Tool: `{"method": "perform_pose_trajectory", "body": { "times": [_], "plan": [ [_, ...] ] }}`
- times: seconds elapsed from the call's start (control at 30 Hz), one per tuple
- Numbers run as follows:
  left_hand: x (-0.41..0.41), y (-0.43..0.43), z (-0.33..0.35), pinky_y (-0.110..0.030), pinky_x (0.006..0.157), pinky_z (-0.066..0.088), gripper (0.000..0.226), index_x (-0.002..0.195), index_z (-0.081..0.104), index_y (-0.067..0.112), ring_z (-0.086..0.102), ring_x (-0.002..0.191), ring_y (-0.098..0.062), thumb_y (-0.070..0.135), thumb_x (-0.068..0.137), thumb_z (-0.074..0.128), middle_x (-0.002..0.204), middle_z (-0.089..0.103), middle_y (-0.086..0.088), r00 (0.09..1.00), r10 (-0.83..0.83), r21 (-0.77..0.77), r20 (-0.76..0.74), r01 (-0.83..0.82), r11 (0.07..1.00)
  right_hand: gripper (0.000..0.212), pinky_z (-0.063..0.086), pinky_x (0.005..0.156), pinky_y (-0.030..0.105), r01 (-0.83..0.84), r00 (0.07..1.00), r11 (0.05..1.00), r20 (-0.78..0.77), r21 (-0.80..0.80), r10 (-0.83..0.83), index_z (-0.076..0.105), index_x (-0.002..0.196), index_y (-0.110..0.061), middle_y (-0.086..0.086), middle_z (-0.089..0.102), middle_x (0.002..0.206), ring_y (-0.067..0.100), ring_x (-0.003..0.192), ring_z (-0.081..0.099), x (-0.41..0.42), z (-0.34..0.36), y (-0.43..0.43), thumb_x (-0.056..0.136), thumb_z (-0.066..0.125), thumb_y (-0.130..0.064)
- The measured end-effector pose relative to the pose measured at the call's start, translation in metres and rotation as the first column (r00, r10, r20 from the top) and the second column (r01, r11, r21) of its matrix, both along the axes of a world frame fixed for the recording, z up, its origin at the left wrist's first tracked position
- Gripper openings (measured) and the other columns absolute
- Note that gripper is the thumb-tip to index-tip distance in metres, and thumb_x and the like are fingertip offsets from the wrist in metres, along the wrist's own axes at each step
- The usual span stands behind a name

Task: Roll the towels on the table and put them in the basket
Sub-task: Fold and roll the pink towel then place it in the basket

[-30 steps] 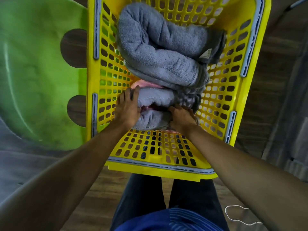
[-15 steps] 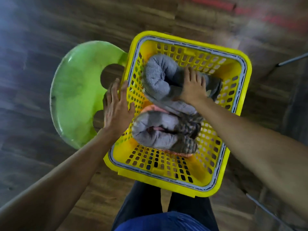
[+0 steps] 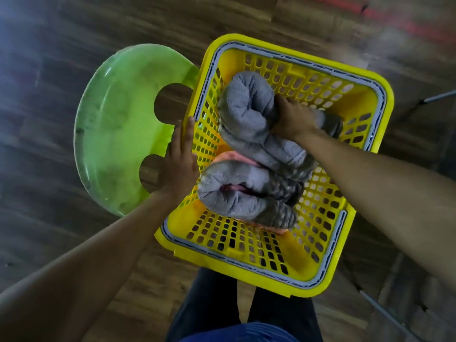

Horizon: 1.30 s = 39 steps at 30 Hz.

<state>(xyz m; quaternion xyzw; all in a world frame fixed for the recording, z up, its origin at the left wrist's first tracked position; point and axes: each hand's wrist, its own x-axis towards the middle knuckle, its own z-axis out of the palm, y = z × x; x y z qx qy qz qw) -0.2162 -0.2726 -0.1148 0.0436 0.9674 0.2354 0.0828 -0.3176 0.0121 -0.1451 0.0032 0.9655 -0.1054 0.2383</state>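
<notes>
Since half a second ago the right hand [image 3: 293, 119] has changed from lying flat on the upper towel to digging in with curled fingers. The left hand [image 3: 179, 164] has stayed at the basket's left rim.

The brown wooden plank floor [image 3: 44, 193] fills the background. On it stands the pale green rounded plastic stool [image 3: 116, 129], with two round cut-outs along the edge that meets the basket. Just to its right is the yellow perforated plastic basket [image 3: 246, 245] with a grey strip round its rim.

Both towels lie inside the basket. The larger grey terry towel roll [image 3: 246, 112] sits in the far half, its long axis running across the basket from the left wall toward the right wall, its coiled end facing left. The right hand grips it near the middle, fingertips sunk into the cloth. The smaller grey towel roll with a pink inner layer [image 3: 237, 196] lies in the near half, touching the first and roughly parallel to it, its coiled end also facing left and pink showing at the core.

The left hand's fingers are straight and close together, pressed against the outside of the rim and holding nothing.

Dark trouser legs [image 3: 209, 304] show below the basket.
</notes>
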Motion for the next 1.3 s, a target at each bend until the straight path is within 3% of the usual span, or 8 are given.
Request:
{"method": "perform_pose_trajectory", "body": {
  "times": [0.17,0.47,0.6,0.77,0.83,0.97,1.13,1.3],
  "plan": [
    [-0.005,-0.007,0.005,-0.022,0.111,0.029,0.052,0.153,0.021,0.018,0.023,0.145,-0.018,0.018,0.104,0.035,0.158,0.024,-0.007,1.0,0.022,0.26,-0.011,-0.018,0.965,0.079,0.047,0.079,0.048,0.01,0.999,0.987,-0.035,-0.158,-0.015,0.042,0.132,-0.021,0.018,0.058,0.121,0.043,0.107,0.055,0.036,0.041,-0.003,0.064,0.07,-0.048],
    [-0.003,-0.01,0.01,-0.006,0.102,0.028,0.045,0.149,0.034,0.017,0.039,0.134,-0.01,0.021,0.105,0.033,0.15,0.04,-0.007,0.985,0.163,0.397,0.065,-0.175,0.901,0.085,0.046,0.09,0.044,-0.039,0.999,0.97,0.018,-0.238,0.044,0.046,0.139,-0.02,0.012,0.062,0.117,0.036,0.107,0.059,0.163,0.031,-0.04,0.061,0.068,-0.046],
    [-0.002,-0.009,0.011,-0.002,0.098,0.027,0.045,0.149,0.033,0.017,0.031,0.123,0.021,0.02,0.105,0.033,0.15,0.04,-0.005,0.984,0.167,0.383,0.067,-0.18,0.906,0.093,0.023,0.111,0.048,-0.097,0.991,0.983,0.076,-0.158,0.11,0.032,0.15,-0.02,0.01,0.051,0.135,0.031,0.127,0.046,0.193,-0.007,-0.044,0.069,0.074,-0.038],
    [-0.001,-0.008,0.01,0.004,0.091,0.025,0.045,0.15,0.031,0.019,0.027,0.112,0.034,0.022,0.105,0.034,0.15,0.038,-0.005,0.983,0.166,0.36,0.081,-0.184,0.915,0.135,0.012,0.113,0.063,-0.042,0.997,0.991,0.063,-0.123,0.05,0.003,0.155,-0.02,0.01,0.019,0.158,0.032,0.146,0.017,0.204,-0.018,-0.062,0.054,0.072,-0.076],
    [-0.001,-0.008,0.01,0.0,0.093,0.028,0.047,0.151,0.029,0.022,0.029,0.116,0.029,0.027,0.105,0.034,0.151,0.037,-0.003,0.982,0.166,0.347,0.09,-0.187,0.919,0.136,0.007,0.113,0.063,-0.023,0.998,0.988,0.055,-0.156,0.032,-0.002,0.155,-0.021,0.009,0.012,0.161,0.032,0.148,0.009,0.207,-0.021,-0.072,0.054,0.071,-0.078],
    [-0.001,-0.008,0.008,-0.023,0.1,0.037,0.049,0.152,0.025,0.026,0.041,0.133,-0.009,0.033,0.104,0.034,0.153,0.035,-0.002,0.985,0.145,0.34,0.094,-0.168,0.925,0.139,0.004,0.115,0.064,0.006,0.991,0.993,0.134,-0.117,0.01,-0.009,0.153,-0.017,0.009,0.007,0.162,0.031,0.149,0.003,0.204,-0.03,-0.086,0.056,0.067,-0.08],
    [-0.002,-0.011,0.004,-0.041,0.105,0.039,0.055,0.153,0.018,0.029,0.037,0.137,-0.021,0.032,0.102,0.04,0.153,0.032,-0.005,0.989,0.108,0.298,0.102,-0.134,0.945,0.141,-0.003,0.114,0.06,0.013,0.977,0.995,0.215,-0.103,0.01,-0.02,0.151,-0.019,0.005,-0.001,0.162,0.029,0.149,-0.005,0.193,-0.03,-0.086,0.059,0.072,-0.074],
    [0.006,-0.003,0.021,-0.048,0.118,0.019,0.074,0.154,0.015,0.019,0.019,0.145,-0.029,0.013,0.092,0.055,0.159,0.019,-0.011,0.995,0.04,0.012,0.093,-0.041,0.999,0.087,0.033,0.11,0.053,0.236,0.953,0.941,0.246,-0.243,-0.176,0.018,0.153,-0.027,0.006,0.029,0.154,0.032,0.139,0.033,0.198,0.006,-0.064,0.082,0.069,-0.032]
  ]
}}
